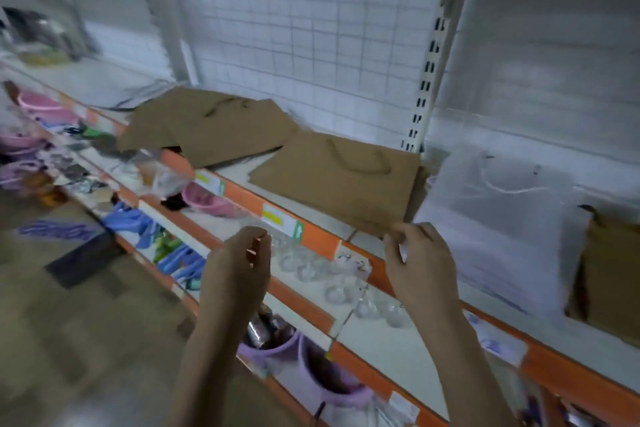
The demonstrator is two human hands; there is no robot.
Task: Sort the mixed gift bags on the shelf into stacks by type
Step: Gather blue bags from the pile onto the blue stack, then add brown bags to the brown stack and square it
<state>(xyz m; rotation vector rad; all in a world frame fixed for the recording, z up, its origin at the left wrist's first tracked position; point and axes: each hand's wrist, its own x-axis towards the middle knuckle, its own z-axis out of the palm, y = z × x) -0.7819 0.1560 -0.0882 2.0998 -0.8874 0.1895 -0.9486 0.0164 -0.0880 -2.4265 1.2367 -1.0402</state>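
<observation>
Brown paper bag (pixel 341 180) pinched at its near corner
Your right hand (pixel 417 263) nipped it to drag it clear; your left hand (pixel 239 267) hovered, fingers (pixel 258 239) loosely curled, holding nothing.

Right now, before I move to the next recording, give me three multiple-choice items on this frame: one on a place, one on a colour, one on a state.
1. Where does the white bag stack lie relative to the middle brown bag?
A. left B. right C. underneath
2. What colour is the shelf edge strip?
A. orange B. green C. black
3. What is the right hand doing?
A. hanging idle B. holding a cup C. pinching the brown bag's corner

Answers: 1 B, white stack sits right of it. 2 A, strip is orange. 3 C, fingers meet at the corner; the left hand holds nothing.
</observation>
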